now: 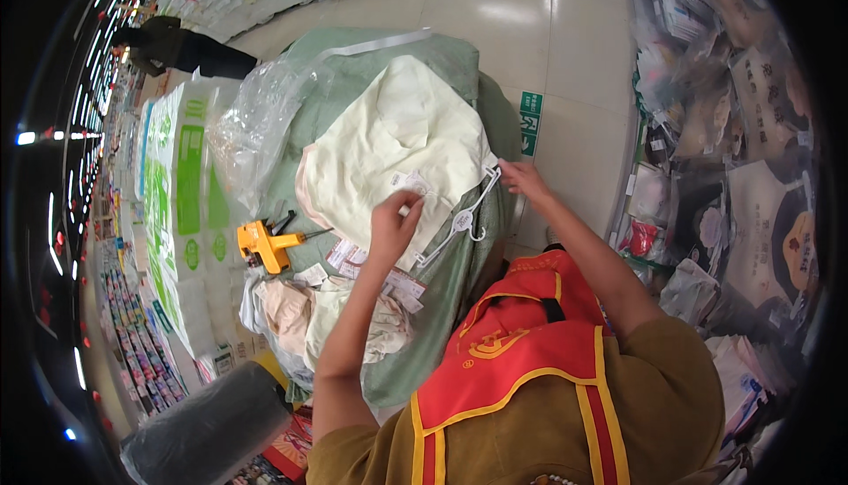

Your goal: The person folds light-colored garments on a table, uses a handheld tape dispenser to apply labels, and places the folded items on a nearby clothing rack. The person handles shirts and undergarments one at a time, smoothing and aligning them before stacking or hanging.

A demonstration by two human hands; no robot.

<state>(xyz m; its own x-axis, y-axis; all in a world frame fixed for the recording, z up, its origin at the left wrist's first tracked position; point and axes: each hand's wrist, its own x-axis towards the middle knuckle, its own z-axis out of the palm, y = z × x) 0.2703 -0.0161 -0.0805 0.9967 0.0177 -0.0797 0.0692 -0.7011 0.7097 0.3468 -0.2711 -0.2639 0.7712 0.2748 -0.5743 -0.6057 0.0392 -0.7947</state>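
Observation:
A pale cream garment (424, 134), with pink fabric showing along its left edge, lies spread on a green cloth cover (457, 54). My left hand (396, 216) pinches a white tag (412, 183) on the garment. My right hand (523, 182) has its fingers apart at the garment's right corner, beside one end of a white plastic clip hanger (464, 220). The hanger lies along the lower right edge. A yellow tagging gun (270, 245) rests to the left of the garment. Printed tag cards (348, 256) lie partly behind my left forearm.
Crumpled cream and pink garments (285, 309) lie near me. Clear plastic film (265, 134) and white-green packages (185, 207) stand at left, with a dark roll (212, 419) lower down. Packaged goods (762, 233) fill the right side. Another person (185, 48) stands farther off.

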